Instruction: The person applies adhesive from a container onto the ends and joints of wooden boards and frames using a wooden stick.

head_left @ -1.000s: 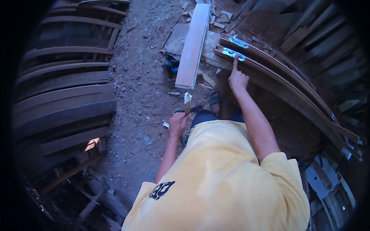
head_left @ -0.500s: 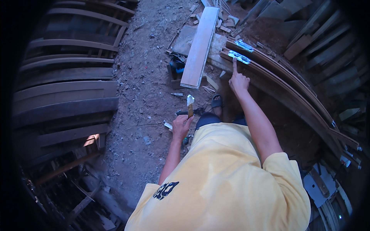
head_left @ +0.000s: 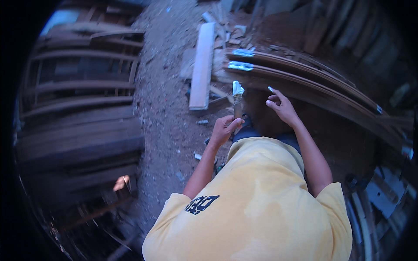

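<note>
In my left hand [head_left: 225,130], closed around its brown handle, a putty knife [head_left: 237,108] points away from me. A lump of white paste [head_left: 237,88] covers its blade. My right hand [head_left: 284,108] is in the air to the right, holding nothing. Its index finger is stretched out with white on the tip, and the other fingers are loosely bent apart. Beyond it lie two long wooden boards [head_left: 287,75], side by side. White patches [head_left: 240,66] mark their left ends, and the hand touches neither board.
A pale flat plank [head_left: 202,69] lies ahead on the dirt floor [head_left: 161,108], with wood scraps [head_left: 235,37] behind it. Stacked wooden frames and boards [head_left: 82,122] line the left side. More planks [head_left: 348,35] lean at the far right. The view is blurred by motion.
My right hand has drawn back from the white patch on the nearer board, toward me. My left hand has risen and moved right with the putty knife. The whole view has turned.
</note>
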The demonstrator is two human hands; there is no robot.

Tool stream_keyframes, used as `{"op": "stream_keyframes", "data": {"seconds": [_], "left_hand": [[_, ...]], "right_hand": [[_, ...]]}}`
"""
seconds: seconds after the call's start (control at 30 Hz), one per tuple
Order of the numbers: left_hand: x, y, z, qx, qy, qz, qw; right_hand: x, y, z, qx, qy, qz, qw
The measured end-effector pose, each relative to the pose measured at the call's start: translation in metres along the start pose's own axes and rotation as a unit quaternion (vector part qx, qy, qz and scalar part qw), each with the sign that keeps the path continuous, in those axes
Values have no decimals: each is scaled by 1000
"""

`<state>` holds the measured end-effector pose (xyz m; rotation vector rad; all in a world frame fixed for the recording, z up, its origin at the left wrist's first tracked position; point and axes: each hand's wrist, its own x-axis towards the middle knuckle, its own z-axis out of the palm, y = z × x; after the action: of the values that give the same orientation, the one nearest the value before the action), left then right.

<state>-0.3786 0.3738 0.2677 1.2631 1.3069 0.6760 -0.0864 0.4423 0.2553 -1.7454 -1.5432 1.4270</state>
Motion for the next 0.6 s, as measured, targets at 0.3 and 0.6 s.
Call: {"op": "stream_keyframes", "data": {"seconds": [0.3,0.6], "left_hand": [[84,100,229,-70,-259,97,958],[117,208,446,35,-438,145,886]], "right_hand": [[-152,75,-186,464,121,-60,876],[-221,167,-275,589,375,-139,703]]}}
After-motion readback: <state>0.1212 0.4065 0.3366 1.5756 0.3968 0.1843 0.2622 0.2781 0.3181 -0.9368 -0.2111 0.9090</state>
